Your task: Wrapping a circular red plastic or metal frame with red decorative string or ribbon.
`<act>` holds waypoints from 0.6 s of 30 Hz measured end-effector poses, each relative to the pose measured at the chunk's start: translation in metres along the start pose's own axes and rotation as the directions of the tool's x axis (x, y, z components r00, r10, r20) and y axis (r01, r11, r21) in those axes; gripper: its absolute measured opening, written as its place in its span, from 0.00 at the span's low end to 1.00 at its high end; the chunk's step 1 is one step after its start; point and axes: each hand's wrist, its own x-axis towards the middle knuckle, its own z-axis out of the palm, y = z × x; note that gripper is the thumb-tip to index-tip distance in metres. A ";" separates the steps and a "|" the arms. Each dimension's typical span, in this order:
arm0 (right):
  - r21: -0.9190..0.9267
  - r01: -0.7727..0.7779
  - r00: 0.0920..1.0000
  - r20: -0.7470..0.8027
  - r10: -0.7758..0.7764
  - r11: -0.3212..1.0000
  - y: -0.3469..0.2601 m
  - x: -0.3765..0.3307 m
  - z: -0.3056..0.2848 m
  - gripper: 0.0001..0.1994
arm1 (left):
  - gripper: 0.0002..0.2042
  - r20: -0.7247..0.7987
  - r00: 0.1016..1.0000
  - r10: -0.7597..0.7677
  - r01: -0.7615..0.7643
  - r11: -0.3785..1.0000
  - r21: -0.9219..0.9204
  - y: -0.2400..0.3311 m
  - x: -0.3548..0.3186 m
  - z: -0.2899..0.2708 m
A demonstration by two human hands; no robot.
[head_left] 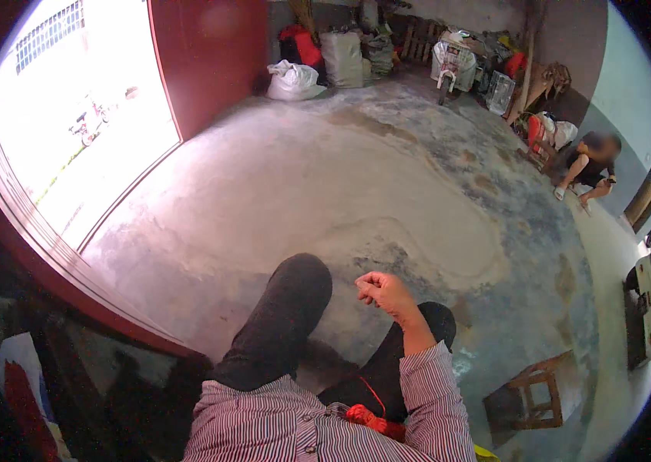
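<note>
Right hand (389, 295) by right knee (439, 319), fingers curled closed; can't tell if anything's pinched. Red cord bundle (366, 417) near, beside striped shirt (264, 420). Left hand: can't tell.

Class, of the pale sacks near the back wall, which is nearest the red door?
The low, slumped white sack. It sits right beside the red door, while the taller beige sack stands upright farther right.
</note>
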 end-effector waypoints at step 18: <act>0.008 0.036 0.999 0.020 -0.036 0.999 -0.001 -0.007 0.001 0.12 | 0.12 0.214 0.977 -0.009 -0.010 0.996 0.088 -0.014 -0.017 -0.058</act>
